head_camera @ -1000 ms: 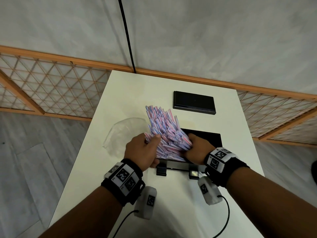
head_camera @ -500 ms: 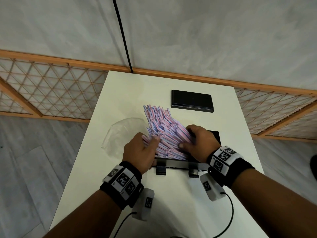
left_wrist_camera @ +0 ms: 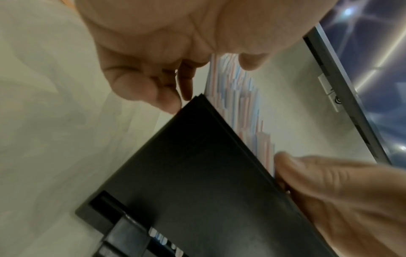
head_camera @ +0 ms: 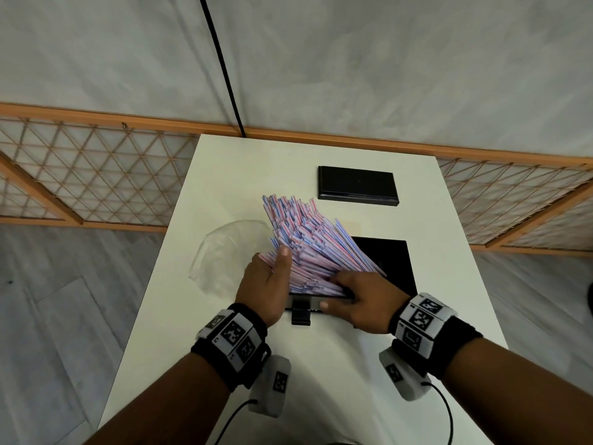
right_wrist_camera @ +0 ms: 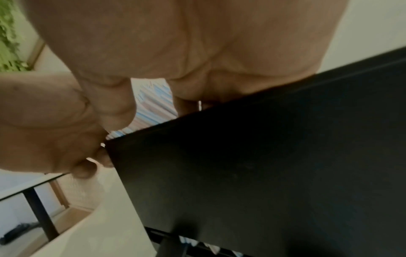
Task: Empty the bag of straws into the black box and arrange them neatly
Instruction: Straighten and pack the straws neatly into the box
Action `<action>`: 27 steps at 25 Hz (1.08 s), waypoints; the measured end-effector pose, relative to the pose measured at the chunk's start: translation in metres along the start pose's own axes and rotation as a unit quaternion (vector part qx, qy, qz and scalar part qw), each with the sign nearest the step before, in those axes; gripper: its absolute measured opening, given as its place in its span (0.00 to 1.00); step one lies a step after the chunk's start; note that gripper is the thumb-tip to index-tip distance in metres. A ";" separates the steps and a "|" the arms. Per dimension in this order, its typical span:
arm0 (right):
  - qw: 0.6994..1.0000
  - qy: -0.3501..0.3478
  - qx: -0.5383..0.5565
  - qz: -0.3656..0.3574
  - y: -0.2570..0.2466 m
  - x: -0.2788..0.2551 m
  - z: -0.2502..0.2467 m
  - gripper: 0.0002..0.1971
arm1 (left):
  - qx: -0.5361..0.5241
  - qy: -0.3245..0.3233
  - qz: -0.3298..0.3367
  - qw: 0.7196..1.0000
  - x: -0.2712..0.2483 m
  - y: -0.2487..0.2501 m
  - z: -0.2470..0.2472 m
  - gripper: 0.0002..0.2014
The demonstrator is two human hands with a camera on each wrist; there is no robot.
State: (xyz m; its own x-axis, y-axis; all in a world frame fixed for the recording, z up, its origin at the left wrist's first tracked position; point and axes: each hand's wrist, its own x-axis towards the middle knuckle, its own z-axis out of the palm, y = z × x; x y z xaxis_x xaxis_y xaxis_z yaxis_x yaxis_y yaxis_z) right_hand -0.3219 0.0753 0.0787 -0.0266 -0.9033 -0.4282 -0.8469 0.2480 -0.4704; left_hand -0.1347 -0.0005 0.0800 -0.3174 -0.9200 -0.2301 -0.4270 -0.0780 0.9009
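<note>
one white rectangular table (head_camera: pixel 321 380); one open black rectangular box (head_camera: pixel 393 264); one flat black rectangular lid (head_camera: pixel 356 185), lying apart from the box at the far end; one crumpled clear plastic bag (head_camera: pixel 224 255). one fanned bundle of pink-, blue- and white-striped paper-wrapped straws (head_camera: pixel 305 239), too many and too closely packed to count singly. two bare hands, one left hand (head_camera: pixel 264 285) and one right hand (head_camera: pixel 362 303); two black wristbands with white coded markers, one per wrist (head_camera: pixel 232 338); one black cable (head_camera: pixel 221 65) hanging down the grey wall.
</note>
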 end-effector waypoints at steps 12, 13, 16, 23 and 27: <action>0.993 -0.106 -0.040 0.045 -0.013 0.012 -0.016 0.26 | -0.029 0.005 -0.089 0.996 0.005 -0.004 -0.012 0.25; 0.990 -0.123 -0.036 0.055 -0.015 0.014 -0.021 0.28 | -0.036 0.007 -0.090 0.995 0.004 -0.004 -0.011 0.25; 0.979 -0.181 -0.015 0.092 -0.025 0.015 -0.038 0.37 | -0.058 0.005 -0.101 0.993 0.003 -0.002 -0.012 0.24; 0.978 -0.196 -0.019 0.063 -0.032 0.019 -0.032 0.35 | -0.056 -0.030 -0.099 0.993 0.002 0.009 -0.014 0.24; 0.987 -0.159 0.026 0.028 -0.031 0.019 -0.024 0.25 | -0.102 -0.033 -0.108 0.988 0.002 0.006 -0.008 0.20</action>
State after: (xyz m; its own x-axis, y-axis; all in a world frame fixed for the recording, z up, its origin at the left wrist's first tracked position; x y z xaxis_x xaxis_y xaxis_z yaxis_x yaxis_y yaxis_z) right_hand -0.3085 0.0423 0.1034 0.1019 -0.7341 -0.6714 -0.8205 0.3197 -0.4740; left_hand -0.1309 -0.0058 0.0882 -0.2940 -0.8469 -0.4430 -0.3140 -0.3522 0.8817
